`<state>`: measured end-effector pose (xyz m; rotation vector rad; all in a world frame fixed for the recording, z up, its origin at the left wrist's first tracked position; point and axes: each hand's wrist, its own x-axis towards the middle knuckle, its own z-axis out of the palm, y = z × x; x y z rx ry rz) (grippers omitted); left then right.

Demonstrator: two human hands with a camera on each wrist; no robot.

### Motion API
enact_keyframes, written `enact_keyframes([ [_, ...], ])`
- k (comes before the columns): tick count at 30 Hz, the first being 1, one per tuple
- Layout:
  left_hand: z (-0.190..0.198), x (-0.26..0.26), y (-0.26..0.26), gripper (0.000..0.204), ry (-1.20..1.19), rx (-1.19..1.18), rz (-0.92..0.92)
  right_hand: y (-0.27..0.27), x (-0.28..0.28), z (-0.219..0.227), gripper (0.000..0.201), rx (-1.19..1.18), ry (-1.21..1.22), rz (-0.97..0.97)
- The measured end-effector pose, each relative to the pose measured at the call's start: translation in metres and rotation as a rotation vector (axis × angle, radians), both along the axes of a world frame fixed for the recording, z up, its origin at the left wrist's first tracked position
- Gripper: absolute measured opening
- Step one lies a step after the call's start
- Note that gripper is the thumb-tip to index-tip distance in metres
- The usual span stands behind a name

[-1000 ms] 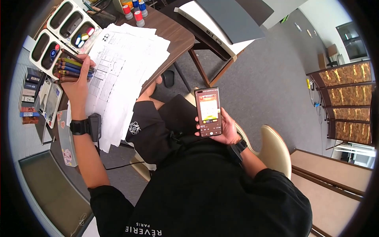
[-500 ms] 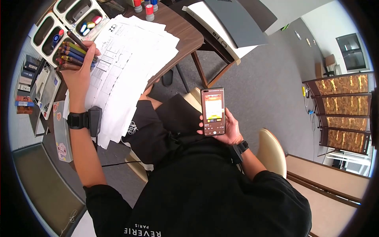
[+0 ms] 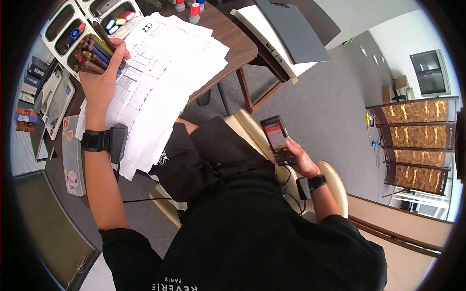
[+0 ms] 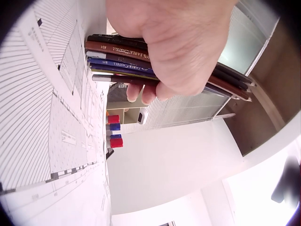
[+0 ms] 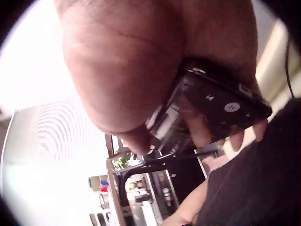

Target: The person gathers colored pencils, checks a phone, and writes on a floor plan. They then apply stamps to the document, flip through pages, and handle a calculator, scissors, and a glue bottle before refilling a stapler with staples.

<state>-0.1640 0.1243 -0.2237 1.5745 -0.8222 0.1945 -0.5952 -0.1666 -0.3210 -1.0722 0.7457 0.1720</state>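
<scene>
Now, my left hand (image 3: 102, 80) is pinching a bunch of pencils (image 3: 94, 54), with the thumb on one side and the fingers curled round the other. The bunch is above the far left part of the papers (image 3: 179, 63), which lie on the table (image 3: 235, 41), just beside the white trays (image 3: 89, 20). In the left wrist view the flat ends seem to point towards the papers, but I cannot tell if they touch. These ends are not quite level with each other.

My right hand (image 3: 305, 162) grips the phone (image 3: 276, 137) by its edges, off the table and near the chair (image 3: 336, 182) on the right. The phone leans to one side.

To handle the pencils well, I would press evenly from both sides, so that the outer ones have no room to slip. The round shafts can roll over each other, I think, and a harder squeeze at one point could fan the bunch open. A light tap of the flat ends on a firm place would make them level; on the loose papers it should be soft, because the sheets overlap and may slide. The sharp ends need to stay away from the palm and from the tray walls. For the phone, a calm wrist and a grip only at the edges would be best, with no finger across the screen.
</scene>
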Motion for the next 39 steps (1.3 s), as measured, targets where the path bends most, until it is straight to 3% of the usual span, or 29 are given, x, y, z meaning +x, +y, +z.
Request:
enact_keyframes([
  [3,0.001,-0.001,-0.001,0.008,0.003,-0.006,-0.001,-0.006,-0.019,0.025,0.051,-0.668,0.359,0.413],
  [8,0.000,0.002,0.001,0.009,0.004,-0.032,-0.018,0.009,-0.084,0.003,0.052,-0.634,0.565,0.430],
  [10,0.002,0.002,0.000,0.009,0.022,-0.044,-0.016,0.014,-0.100,0.005,0.055,-0.777,0.573,0.733],
  [13,0.002,0.000,0.000,0.008,0.035,-0.078,-0.026,0.027,-0.088,0.017,0.059,-0.873,0.405,0.891],
  [18,0.002,0.003,0.006,0.007,0.039,-0.127,-0.048,0.035,-0.064,-0.038,0.051,-0.955,0.180,0.767],
  [20,0.001,0.006,0.008,0.011,0.052,-0.142,-0.042,0.049,-0.036,-0.042,0.040,-0.803,0.329,0.514],
  [23,-0.002,0.004,0.000,0.016,0.094,-0.170,-0.082,0.026,-0.046,-0.116,0.035,-0.809,0.431,0.429],
  [24,-0.003,0.003,0.000,0.015,0.106,-0.181,-0.084,0.041,-0.030,-0.082,0.036,-0.753,0.452,0.408],
  [25,-0.005,0.005,-0.001,0.015,0.116,-0.194,-0.091,0.042,-0.030,-0.077,0.036,-0.756,0.434,0.414],
  [27,-0.005,0.005,-0.001,0.013,0.126,-0.186,-0.081,0.037,-0.060,-0.072,0.043,-0.395,0.311,0.241],
  [28,-0.003,0.004,-0.001,0.012,0.149,-0.180,-0.081,0.032,-0.080,-0.077,0.043,-0.398,0.299,0.245],
  [30,0.000,0.002,0.000,0.011,0.149,-0.156,-0.084,0.024,-0.104,-0.090,0.048,-0.088,0.116,0.120],
  [31,0.000,0.000,-0.001,0.011,0.160,-0.127,-0.091,0.021,-0.107,-0.091,0.048,-0.088,0.108,0.120],
  [33,-0.003,0.000,-0.002,0.010,0.152,-0.149,-0.088,0.021,-0.105,-0.080,0.059,0.128,0.037,0.196],
  [35,-0.002,-0.001,-0.002,0.010,0.172,-0.141,-0.092,0.018,-0.109,-0.088,0.052,0.105,0.050,0.207],
  [37,-0.001,-0.002,-0.002,0.010,0.171,-0.148,-0.070,0.016,-0.105,-0.094,0.048,-0.155,0.023,0.305],
  [39,0.000,-0.003,-0.001,0.011,0.198,-0.147,-0.076,0.024,-0.094,-0.092,0.042,-0.213,-0.036,0.267],
])
